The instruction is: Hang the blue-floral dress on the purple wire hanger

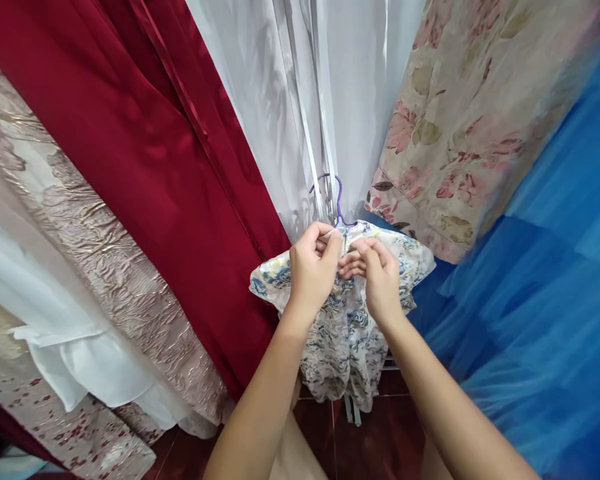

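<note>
Beside red fabric (130,133), the left hand (316,260) pinches a floral garment (343,333) at its neckline, below the hook of a purple hanger (339,195); the right hand (379,270) curls its fingers close by, though whether that grip pinches anything is unclear. An uneven tug could slip a shoulder off the hanger. Blue fabric (545,280) hangs farther right.

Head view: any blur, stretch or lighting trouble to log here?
In the head view, blue cloth blurs toward the upper right, edges look stretched, the floor is dim; left hand, right hand and garment look fairly clear.
</note>
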The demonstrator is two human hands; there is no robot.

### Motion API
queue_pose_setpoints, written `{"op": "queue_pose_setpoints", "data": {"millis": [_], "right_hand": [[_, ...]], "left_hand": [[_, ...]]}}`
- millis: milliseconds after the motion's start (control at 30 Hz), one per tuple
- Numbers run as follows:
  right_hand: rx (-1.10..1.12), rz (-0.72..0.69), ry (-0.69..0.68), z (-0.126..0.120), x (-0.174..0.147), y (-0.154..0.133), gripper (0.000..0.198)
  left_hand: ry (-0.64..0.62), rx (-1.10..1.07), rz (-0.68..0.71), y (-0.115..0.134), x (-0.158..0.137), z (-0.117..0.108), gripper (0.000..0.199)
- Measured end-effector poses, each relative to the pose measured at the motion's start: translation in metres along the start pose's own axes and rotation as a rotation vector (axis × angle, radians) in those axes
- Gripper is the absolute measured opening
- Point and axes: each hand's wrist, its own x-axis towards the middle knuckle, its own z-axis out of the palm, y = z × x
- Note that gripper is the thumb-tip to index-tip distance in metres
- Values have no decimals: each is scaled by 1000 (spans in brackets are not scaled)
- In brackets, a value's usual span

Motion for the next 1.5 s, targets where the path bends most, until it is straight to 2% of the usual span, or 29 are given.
{"op": "queue_pose_setpoints", "data": {"millis": [133,267,367,467,567,667,767,833,900,967,1033,1133,1233,1300,1333,1400,1433,1500], "right_hand": [[-141,90,-216,-5,14,-11,38],[-190,-52,-238,-7,15,-12,37],[-176,-95,-206,-6,10,-6,33],[-281,-24,-185,-11,1,8,36],[-401,41,-212,-31,-16,23,41],[-445,94,-245,-58,-38,29,40],[-490,166,-287,-75,-57,26,39],[-500,210,-332,-79,-68,25,39],[-499,251,-364,-80,-76,29,40],[-504,306,-382,-86,-83,37,40],[-559,368,-405,-99,-90,50,38],[-804,399,-379,-127,-103,69,35],[-1004,414,-312,-148,-117,78,33],[-1045,391,-271,-153,-124,76,18],[-1038,345,-258,-151,-126,72,24],[-955,240,-277,-144,-129,64,64],[-887,222,-308,-139,-129,60,68],[-773,294,-355,-129,-129,53,37]], "left_hand": [[-98,72,-1,-10,-6,-3,14],[-86,-56,-2,-12,-13,2,12],[-13,-95,-2,-10,-13,10,11],[193,-108,12,-10,1,7,11],[427,-283,-19,-20,25,-21,11],[584,-345,-68,-49,39,-67,14],[731,-276,-203,-91,26,-102,15],[751,-293,-375,-117,4,-108,16],[660,-323,-488,-135,-24,-99,21],[498,-358,-567,-140,-52,-80,27],[302,-393,-604,-136,-75,-58,30],[42,-422,-621,-119,-98,-27,29],[-205,-424,-586,-100,-109,-2,29],[-352,-435,-560,-86,-114,10,29],[-404,-438,-552,-78,-116,15,29],[-480,-409,-517,-62,-118,23,26],[-517,-360,-484,-54,-119,26,24],[-556,-223,-408,-43,-118,30,22]]}}
